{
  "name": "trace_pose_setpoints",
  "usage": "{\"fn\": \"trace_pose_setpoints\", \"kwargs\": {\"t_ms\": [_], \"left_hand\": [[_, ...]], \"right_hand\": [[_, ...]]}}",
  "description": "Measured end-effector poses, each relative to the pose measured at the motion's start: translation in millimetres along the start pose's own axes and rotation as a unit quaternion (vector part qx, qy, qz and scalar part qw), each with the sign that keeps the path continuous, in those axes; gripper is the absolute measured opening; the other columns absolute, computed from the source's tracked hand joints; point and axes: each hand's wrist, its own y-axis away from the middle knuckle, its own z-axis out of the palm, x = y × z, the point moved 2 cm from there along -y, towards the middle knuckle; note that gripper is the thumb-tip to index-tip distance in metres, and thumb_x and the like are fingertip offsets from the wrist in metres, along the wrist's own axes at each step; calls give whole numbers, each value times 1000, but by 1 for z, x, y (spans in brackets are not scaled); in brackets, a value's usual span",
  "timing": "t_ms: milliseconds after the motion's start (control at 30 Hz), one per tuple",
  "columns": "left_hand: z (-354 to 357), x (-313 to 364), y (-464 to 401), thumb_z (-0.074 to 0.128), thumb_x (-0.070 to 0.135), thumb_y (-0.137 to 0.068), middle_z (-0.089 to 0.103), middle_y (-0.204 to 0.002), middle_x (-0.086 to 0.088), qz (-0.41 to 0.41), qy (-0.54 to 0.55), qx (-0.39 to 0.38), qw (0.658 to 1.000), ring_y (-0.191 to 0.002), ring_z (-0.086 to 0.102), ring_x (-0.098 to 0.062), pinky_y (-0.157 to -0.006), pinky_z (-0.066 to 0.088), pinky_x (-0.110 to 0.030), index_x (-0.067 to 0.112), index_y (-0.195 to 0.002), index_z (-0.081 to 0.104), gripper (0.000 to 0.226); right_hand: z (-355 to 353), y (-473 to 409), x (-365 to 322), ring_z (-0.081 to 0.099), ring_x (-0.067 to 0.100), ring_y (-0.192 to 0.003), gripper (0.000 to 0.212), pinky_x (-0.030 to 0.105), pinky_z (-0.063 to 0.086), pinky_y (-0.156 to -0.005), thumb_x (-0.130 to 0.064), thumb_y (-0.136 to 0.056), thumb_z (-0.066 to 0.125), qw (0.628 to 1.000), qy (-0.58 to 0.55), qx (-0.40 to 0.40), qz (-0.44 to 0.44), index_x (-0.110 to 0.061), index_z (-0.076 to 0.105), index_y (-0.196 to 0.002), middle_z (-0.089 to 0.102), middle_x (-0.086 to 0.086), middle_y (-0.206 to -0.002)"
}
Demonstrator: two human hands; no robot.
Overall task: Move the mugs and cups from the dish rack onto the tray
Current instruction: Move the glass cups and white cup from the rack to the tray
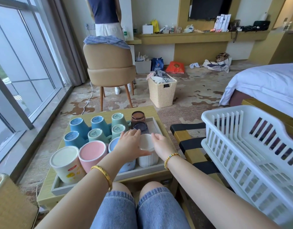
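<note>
A grey tray (156, 125) on a low wooden table holds several upside-down mugs: blue, green, a pink one (93, 152), a cream one (65, 162), and two dark glass cups (137, 117). At the tray's near right corner a white ribbed cup (148, 158) stands upside down. My left hand (131, 144) and my right hand (162, 144) rest on either side of its base, fingers curled against it. The white plastic dish rack (251, 146) stands at the right, and I see nothing in it.
A light-blue mug (113, 144) sits partly hidden under my left forearm. A wicker basket (161, 91) stands on the carpet beyond the table, a tan chair (109, 63) with a person behind it farther back. A bed is at the right, a window at the left.
</note>
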Motion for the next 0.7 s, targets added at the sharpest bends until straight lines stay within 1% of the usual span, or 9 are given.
{"fn": "trace_pose_setpoints", "kwargs": {"t_ms": [33, 67, 167, 267, 333, 433, 467, 567, 700], "left_hand": [[-1, -3, 3, 62, 63, -73, 18, -155, -10, -14, 11, -3, 1000, -144, 14, -25, -118, 8, -41, 12, -148, 14, 103], [-2, -6, 6, 63, 62, -72, 12, -157, -10, -28, 21, -14, 999, -145, 9, -26, -117, 7, -40, 12, -149, 9, 106], [-1, -10, 15, 66, 54, -75, 6, -158, -10, -41, 45, -54, 997, -146, 2, -26, -117, 7, -36, 10, -149, 4, 105], [-3, -12, 18, 65, 36, -83, 9, -158, -9, -52, 98, -41, 993, -146, 4, -25, -116, 9, -32, 10, -149, 7, 91], [-4, -10, 18, 63, 30, -86, 11, -157, -10, -46, 107, -35, 993, -146, 5, -25, -116, 10, -32, 10, -149, 9, 86], [-6, -10, 21, 62, 40, -84, 15, -157, -8, -39, 122, -1, 992, -146, 6, -24, -117, 9, -35, 14, -148, 16, 84], [-9, -15, 23, 62, 46, -83, 16, -157, -7, -42, 114, 12, 993, -146, 6, -24, -117, 7, -38, 16, -148, 17, 85], [-21, -39, 29, 63, 61, -74, 19, -155, -4, -61, 35, -24, 997, -145, 10, -24, -116, 0, -49, 23, -148, 14, 96], [-32, -56, 38, 66, 61, -70, 40, -144, -4, -65, -1, -99, 993, -134, 34, -25, -116, 10, -47, 25, -148, 11, 102]], "right_hand": [[2, 3, -3, 53, 26, -117, 44, 31, 42, -88, -32, -100, 31, 1000, 19, -12, 2, -9, 42, -135, 54, 9, -131], [4, 4, -5, 48, 28, -124, 46, 32, 41, -93, -26, -100, 32, 999, 34, -16, 2, -10, 33, -142, 45, 11, -142], [5, 4, -6, 51, 26, -117, 49, 30, 40, -86, -17, -99, 32, 998, 63, -25, 5, -10, 23, -147, 38, 13, -147], [4, 4, -9, 43, 27, -131, 50, 33, 39, -102, -15, -100, 31, 998, 62, -30, 8, -11, 19, -148, 28, 9, -153], [4, 5, -9, 41, 27, -132, 50, 34, 39, -104, -14, -100, 31, 998, 64, -28, 4, -11, 19, -149, 27, 8, -154], [3, 6, -7, 51, 27, -118, 50, 31, 44, -87, -17, -99, 32, 997, 78, -12, -7, -12, 19, -148, 30, 9, -152], [2, 7, -7, 51, 26, -116, 51, 33, 43, -87, -20, -99, 33, 994, 103, 3, -22, -12, 19, -148, 31, 10, -152], [5, 8, -12, 25, 28, -141, 64, 38, 28, -111, -37, -96, 42, 977, 195, -4, -86, -14, 15, -149, 17, 10, -155], [15, 4, -22, 16, 31, -143, 90, 40, 25, -116, -41, -85, 60, 945, 300, -106, -80, -14, 3, -150, 5, 11, -155]]}}
